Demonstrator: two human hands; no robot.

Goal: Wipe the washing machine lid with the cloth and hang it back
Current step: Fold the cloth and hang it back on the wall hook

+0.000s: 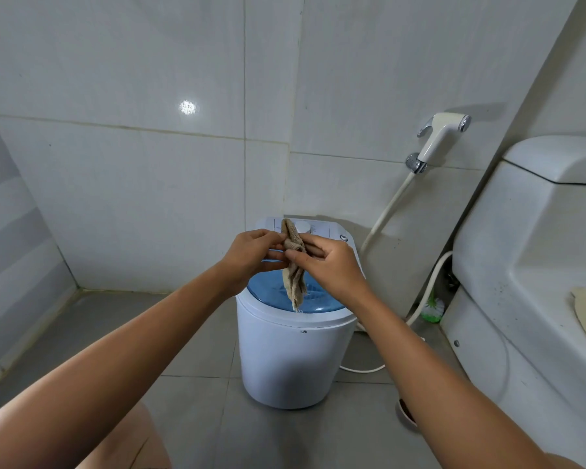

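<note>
both hands (295, 262) raised, pinching cloth (294, 265) over lid (271, 292)

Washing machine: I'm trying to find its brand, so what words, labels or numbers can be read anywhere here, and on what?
No legible text anywhere.
Control panel of the washing machine: faint marks around the dial, too small and blurred to read; the cloth covers part.
Toilet tank and sprayer: no markings visible.

One washing machine (286, 353), one cloth (293, 275) above it, two hands, left hand (251, 257), right hand (330, 267), one toilet (528, 265) and one sprayer (437, 137) right of it
</note>
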